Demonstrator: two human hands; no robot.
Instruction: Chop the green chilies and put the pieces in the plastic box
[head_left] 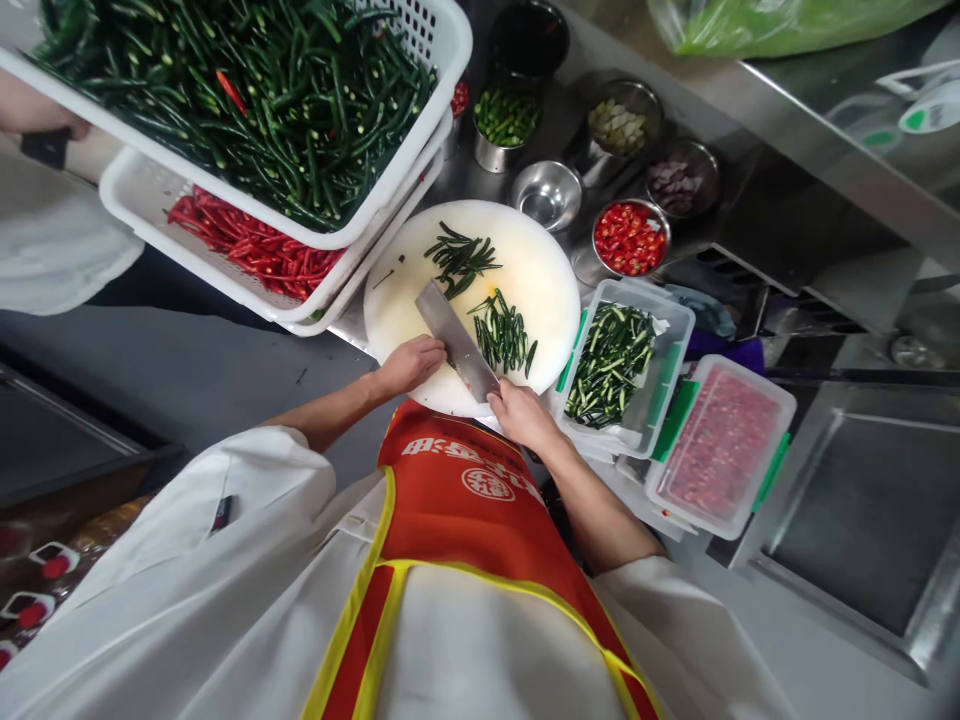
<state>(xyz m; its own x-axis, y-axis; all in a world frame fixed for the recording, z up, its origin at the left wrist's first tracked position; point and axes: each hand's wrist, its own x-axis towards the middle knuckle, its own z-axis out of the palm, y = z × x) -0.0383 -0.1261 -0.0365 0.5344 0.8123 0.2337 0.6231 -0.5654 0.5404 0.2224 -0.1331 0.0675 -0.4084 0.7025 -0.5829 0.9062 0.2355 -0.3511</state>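
My right hand [521,412] is wrapped round the handle end of a cleaver [456,342]. Its wide blade lies slantwise over a round white cutting board [397,235]. My left hand [411,365] rests by the near left rim of the board, fingers curled together with their tips at the blade's side; what they hold, if anything, is hidden. Just right of the blade lies a row of cut green chili strips [504,333]. A looser pile of long green chilies [459,256] sits beyond the blade tip.
White baskets of green chilies [300,120] and red chilies [240,240] stand left, beside another person's sleeve [60,230]. Behind the board are several metal bowls, one with chopped red chilies [630,238]. Right are a tub of cut green chilies [611,365] and a lidded box [724,440].
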